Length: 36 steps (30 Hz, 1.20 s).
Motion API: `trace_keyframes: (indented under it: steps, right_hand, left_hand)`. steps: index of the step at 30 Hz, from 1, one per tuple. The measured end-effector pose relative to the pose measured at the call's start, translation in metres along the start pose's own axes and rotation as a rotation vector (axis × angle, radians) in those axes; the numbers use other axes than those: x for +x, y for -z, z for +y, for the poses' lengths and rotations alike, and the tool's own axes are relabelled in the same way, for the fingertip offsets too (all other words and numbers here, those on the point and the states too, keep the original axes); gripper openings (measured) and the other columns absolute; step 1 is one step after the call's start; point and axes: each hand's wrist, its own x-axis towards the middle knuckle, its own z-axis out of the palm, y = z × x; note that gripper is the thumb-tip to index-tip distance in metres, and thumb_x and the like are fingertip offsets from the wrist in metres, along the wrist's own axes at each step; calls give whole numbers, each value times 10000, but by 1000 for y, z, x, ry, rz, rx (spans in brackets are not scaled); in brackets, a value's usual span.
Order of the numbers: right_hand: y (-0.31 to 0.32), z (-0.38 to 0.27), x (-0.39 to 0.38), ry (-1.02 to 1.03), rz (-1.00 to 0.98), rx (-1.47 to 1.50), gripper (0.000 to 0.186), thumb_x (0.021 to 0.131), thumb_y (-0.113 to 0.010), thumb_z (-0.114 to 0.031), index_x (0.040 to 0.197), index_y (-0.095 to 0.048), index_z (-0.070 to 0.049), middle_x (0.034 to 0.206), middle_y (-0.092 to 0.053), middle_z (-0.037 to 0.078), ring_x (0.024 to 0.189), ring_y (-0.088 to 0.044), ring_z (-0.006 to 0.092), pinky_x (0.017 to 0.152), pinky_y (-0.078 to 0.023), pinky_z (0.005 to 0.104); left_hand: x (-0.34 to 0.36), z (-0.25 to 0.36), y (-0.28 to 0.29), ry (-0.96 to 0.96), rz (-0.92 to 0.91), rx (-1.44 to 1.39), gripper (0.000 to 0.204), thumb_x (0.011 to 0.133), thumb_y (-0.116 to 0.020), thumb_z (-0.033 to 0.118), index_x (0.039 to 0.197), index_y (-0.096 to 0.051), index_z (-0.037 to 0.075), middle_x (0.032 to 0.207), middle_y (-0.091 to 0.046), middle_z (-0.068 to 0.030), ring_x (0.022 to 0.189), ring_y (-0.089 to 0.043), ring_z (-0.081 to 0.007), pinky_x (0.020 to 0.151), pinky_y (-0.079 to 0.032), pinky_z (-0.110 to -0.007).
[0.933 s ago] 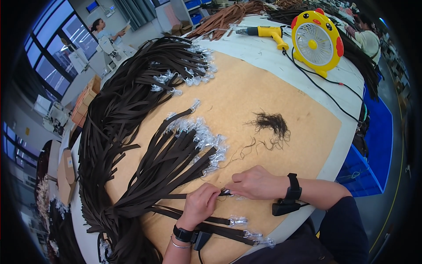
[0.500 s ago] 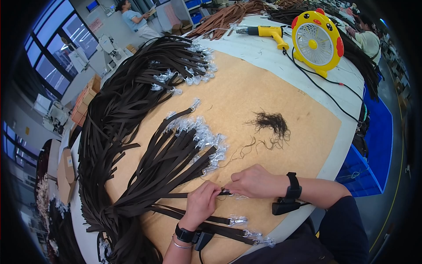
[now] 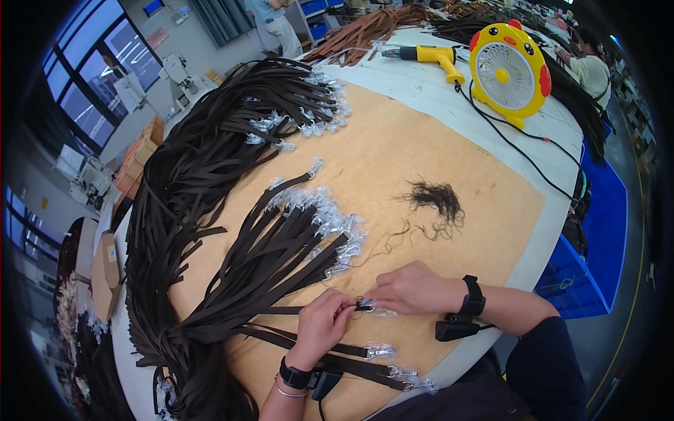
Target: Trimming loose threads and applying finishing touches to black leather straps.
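My left hand (image 3: 324, 319) pinches a dark brown strap (image 3: 282, 309) near its metal-fitted end. My right hand (image 3: 411, 291) is closed at that same end, fingertips on something small and bluish that I cannot make out, beside dark loose thread. Bundled straps (image 3: 267, 259) lie to the upper left, their clips (image 3: 333, 228) in clear plastic wrappers. Three more clipped straps (image 3: 358, 368) lie below my hands on the tan paper sheet (image 3: 491, 231). A tangle of dark threads (image 3: 432, 200) lies above my right hand.
Long strap pile (image 3: 168, 210) at left, brown straps (image 3: 368, 28) behind. A yellow heat gun (image 3: 439, 57) and chick-shaped fan (image 3: 507, 77) with cables stand on the white table (image 3: 554, 231). A blue bin (image 3: 597, 245) is right. People (image 3: 281, 31) (image 3: 586, 70) are at the back.
The person at the back left has walked to the right. My hands stay at the same strap end with slight finger movement. The view has shifted slightly.
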Motion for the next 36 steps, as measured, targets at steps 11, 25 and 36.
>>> trace_keyframes:
  steps: [11,25,36]
  right_hand:
    - [-6,-9,5,14,34,-28,195,939,-636,-294,988,-727,-128,809,-644,71,709,-678,272,587,-533,392]
    - [-6,2,6,-223,83,203,328,935,-638,-404,1127,-720,-151,918,-709,80,858,-697,294,703,-532,439]
    - [-25,-2,19,-199,12,271,205,882,-701,-308,968,-690,-122,818,-695,107,797,-683,324,674,-500,452]
  left_hand:
    - [2,3,-3,-72,11,197,109,823,-678,12,901,-618,60,856,-612,-89,795,-651,-310,651,-527,-392]
    - [6,-2,4,124,281,1,363,879,-572,-90,1221,-606,25,1084,-605,-145,918,-652,-261,794,-533,-362]
    - [-7,-2,22,-25,67,256,289,803,-768,45,1080,-686,21,1024,-649,-112,978,-633,-282,832,-525,-356]
